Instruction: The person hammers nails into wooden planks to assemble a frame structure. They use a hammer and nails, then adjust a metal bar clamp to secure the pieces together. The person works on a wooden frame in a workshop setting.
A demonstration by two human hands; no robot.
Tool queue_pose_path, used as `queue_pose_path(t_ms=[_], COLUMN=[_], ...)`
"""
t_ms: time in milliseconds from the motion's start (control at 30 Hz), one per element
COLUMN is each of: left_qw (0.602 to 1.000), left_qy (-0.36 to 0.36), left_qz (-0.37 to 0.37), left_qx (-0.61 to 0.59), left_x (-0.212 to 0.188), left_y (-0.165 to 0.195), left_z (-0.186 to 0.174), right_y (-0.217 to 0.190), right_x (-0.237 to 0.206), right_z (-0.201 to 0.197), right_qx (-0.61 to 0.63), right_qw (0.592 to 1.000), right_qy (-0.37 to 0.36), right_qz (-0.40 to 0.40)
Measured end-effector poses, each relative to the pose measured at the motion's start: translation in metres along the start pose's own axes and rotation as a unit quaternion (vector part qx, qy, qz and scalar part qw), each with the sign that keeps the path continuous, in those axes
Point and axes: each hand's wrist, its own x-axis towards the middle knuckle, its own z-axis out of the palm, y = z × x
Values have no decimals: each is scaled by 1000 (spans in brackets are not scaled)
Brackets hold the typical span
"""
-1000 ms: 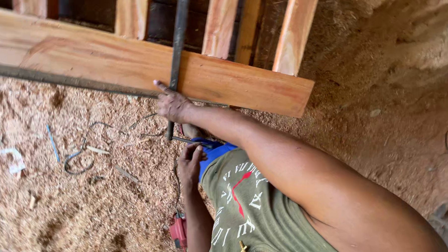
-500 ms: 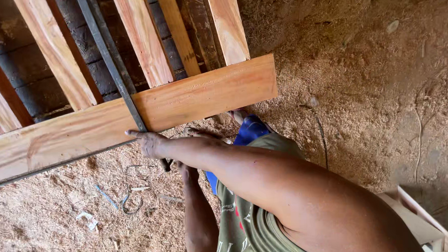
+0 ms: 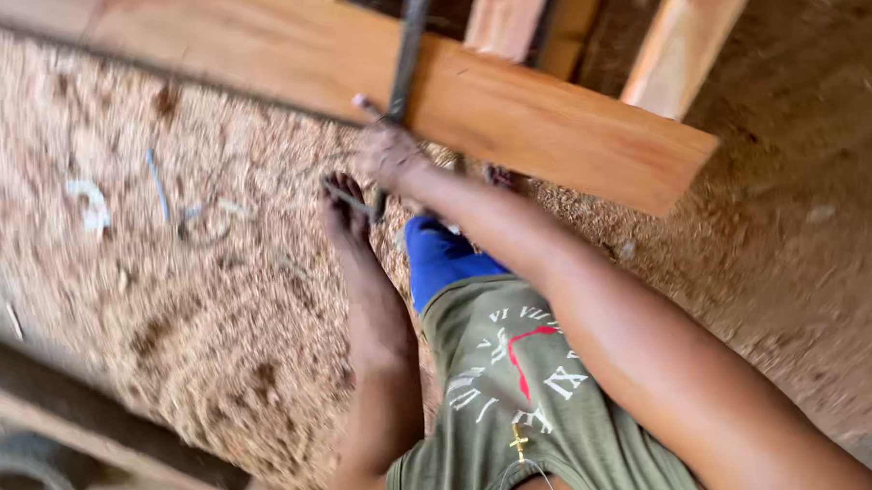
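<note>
Plank (image 3: 548,125) of smooth orange-brown wood lies flat across slats above a sawdust floor (image 3: 216,311), crossed by a dark metal bar (image 3: 405,53). I see my right hand (image 3: 386,155) closed round the bar at the plank's edge; my left hand (image 3: 343,205) pinches its lower end, blurred.

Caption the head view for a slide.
Both hands, right hand and left hand, grip a dark metal bar across a wooden plank.
</note>
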Motion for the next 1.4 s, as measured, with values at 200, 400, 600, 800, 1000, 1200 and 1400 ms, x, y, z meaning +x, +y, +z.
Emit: queue_pose_path(t_ms=[200, 400, 600, 800, 1000, 1200, 1400], left_qw=[946, 923, 798, 902, 903, 831, 622], left_qy=[135, 113, 241, 166, 185, 64, 51], left_qz=[90, 85, 67, -130, -198, 82, 171], left_qx=[282, 357, 548, 376, 333, 546, 763], left_x=[-26, -86, -125, -120, -111, -77, -42], left_y=[85, 35, -70, -70, -99, -130, -106], left_z=[52, 56, 21, 2, -6, -22, -39], right_y=[12, 16, 15, 13, 13, 17, 20], right_x=[1, 4, 9, 13, 12, 6, 2], right_z=[10, 10, 4, -2, -3, 0, 1], right_qx=[-95, -87, -97, -86, -93, -107, -82], right_qw=[987, 980, 973, 984, 977, 966, 973], right_qy=[-122, -170, -205, -147, -185, -227, -193], right_qz=[-40, -58, -54, -60, -53, -67, -96])
